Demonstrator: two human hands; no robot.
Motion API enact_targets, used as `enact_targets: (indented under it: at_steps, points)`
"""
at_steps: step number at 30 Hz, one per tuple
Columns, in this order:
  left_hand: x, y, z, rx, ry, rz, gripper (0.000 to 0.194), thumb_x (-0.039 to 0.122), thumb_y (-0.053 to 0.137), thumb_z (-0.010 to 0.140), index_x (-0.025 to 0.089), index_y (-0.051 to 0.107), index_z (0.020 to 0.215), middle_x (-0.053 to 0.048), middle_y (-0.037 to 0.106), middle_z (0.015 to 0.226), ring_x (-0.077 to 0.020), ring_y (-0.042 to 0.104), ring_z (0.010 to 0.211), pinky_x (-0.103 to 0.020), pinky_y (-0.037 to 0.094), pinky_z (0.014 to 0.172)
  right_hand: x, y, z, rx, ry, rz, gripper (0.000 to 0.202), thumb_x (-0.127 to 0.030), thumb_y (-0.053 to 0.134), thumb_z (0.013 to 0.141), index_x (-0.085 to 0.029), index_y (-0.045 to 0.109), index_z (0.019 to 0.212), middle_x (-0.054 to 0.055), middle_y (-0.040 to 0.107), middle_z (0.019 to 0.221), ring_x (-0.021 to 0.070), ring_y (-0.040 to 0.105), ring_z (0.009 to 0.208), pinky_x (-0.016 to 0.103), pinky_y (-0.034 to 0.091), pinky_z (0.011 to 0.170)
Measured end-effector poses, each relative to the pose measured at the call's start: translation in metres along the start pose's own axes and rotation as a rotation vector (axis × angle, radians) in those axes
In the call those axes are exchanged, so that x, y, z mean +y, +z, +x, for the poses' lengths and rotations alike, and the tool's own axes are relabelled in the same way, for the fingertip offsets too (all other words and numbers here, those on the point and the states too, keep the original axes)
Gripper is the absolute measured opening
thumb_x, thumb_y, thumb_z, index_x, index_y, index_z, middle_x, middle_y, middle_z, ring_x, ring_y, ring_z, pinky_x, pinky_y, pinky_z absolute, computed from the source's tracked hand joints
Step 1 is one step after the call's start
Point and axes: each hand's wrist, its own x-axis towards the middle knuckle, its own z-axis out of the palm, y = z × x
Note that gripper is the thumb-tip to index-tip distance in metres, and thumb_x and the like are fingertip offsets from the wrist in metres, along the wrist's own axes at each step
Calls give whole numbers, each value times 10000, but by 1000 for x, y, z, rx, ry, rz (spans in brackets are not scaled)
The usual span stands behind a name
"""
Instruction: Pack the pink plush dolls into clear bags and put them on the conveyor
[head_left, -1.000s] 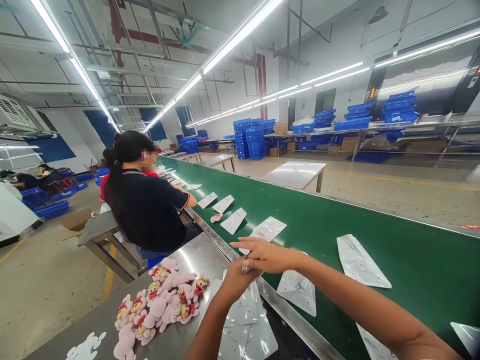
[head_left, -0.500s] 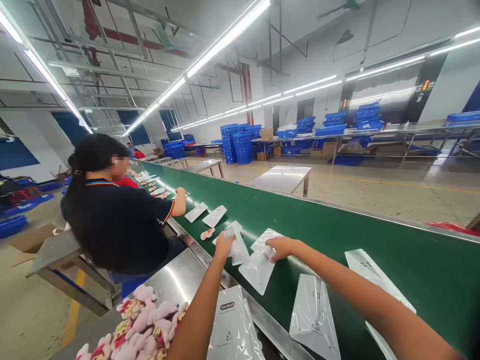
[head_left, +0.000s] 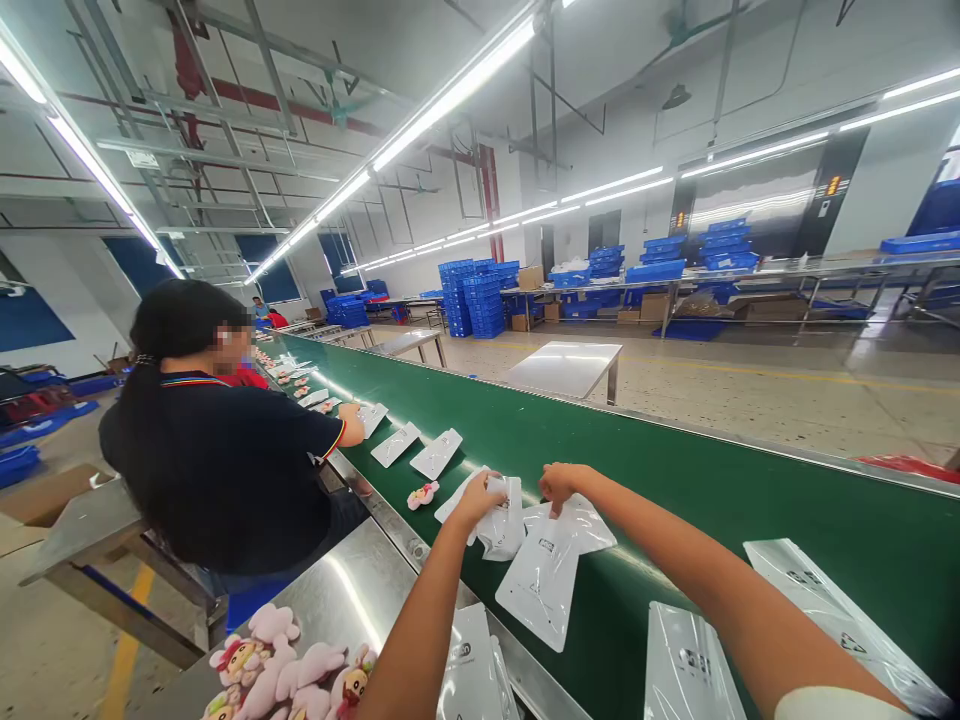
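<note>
My left hand (head_left: 481, 503) is closed on a glossy white plastic pouch (head_left: 504, 525), held over the green conveyor belt (head_left: 637, 475). Another white pouch lies partly under that hand. Just right of it, my right hand (head_left: 566, 484) has its fingers pinched down at the top edge of a second printed pouch (head_left: 541, 590). This pouch overlaps one more white pouch (head_left: 592, 527) lying on the belt. Beyond my left hand, a small pink plush toy (head_left: 423, 495) rests on the belt beside flat white pouches (head_left: 437, 454).
Pink plush toys (head_left: 300, 675) are heaped on the metal side table (head_left: 337, 575), near a pouch stack (head_left: 469, 665). More pouches (head_left: 690, 665) lie on the belt at right. A co-worker (head_left: 225, 430) sits at left, one hand on a pouch. Blue crates (head_left: 480, 300) stand behind.
The pouch at my right hand has shifted right and nearer. My left hand has moved slightly right with its pouch. Pouches on the near belt sit further right; the co-worker's arm has lowered.
</note>
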Motion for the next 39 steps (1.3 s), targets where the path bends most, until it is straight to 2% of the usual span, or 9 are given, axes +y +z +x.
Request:
enact_targets:
  at_steps: [3,7,12,17,21,24,28,33,39]
  points:
    - [2,15,-9,97,119,-86,642,94,673,627,157,478,1236,-123,506,1298,-269,437,1210,-356,315,1006,23,0,-29,52,36,48,307,-376,772,440,-189,592,603,-13,568,678,177,574,657,246,407,562]
    - [7,22,-32,156,243,-267,661,236,624,737,201,357,1341,-82,288,1461,-222,204,1351,-344,109,1106,54,-20,-86,302,87,116,164,-322,633,647,-188,567,716,22,605,744,198,574,721,263,397,601]
    - [17,17,-66,16,269,-524,664,490,528,801,184,331,1357,-119,335,1435,-241,311,1311,-364,295,1050,12,-49,-122,559,-117,420,231,-393,440,827,-206,507,945,13,621,907,160,571,793,244,415,661]
    - [14,-6,-97,-71,216,-846,572,541,535,780,156,530,1203,-123,578,1232,-273,505,1164,-399,396,989,-93,-29,-86,438,-309,803,303,-452,593,742,-188,505,862,-18,600,789,129,556,708,210,423,589]
    - [-8,-42,-119,354,16,-955,398,307,641,774,170,564,1139,-87,680,1052,-231,619,1006,-361,486,896,-143,-17,-32,269,-246,811,313,-488,566,786,-183,542,847,-17,607,766,99,565,666,183,438,572]
    - [-26,-72,-136,565,-35,-860,349,273,617,795,158,556,1118,-87,699,986,-216,656,913,-331,537,790,-158,-17,2,199,-95,786,378,-465,371,912,-139,562,889,37,614,752,106,575,620,223,467,569]
    - [-39,-92,-157,633,-29,-744,351,301,692,721,130,594,1012,-86,714,860,-207,673,770,-293,543,676,-171,-7,25,131,33,718,281,-355,471,902,-123,551,1039,61,591,958,140,587,784,313,506,686]
    - [-34,-78,-166,506,-34,-583,418,378,785,561,108,650,849,-43,694,693,-166,621,594,-237,483,554,-185,-6,19,279,-81,683,241,-326,484,896,-127,560,1006,56,590,954,147,575,824,329,485,742]
    - [-17,-59,-167,307,-19,-456,422,378,791,535,109,648,827,-16,656,689,-136,569,597,-208,420,558,-174,-51,-37,551,-364,716,280,-428,377,901,-201,539,930,-14,594,765,101,543,646,221,426,626]
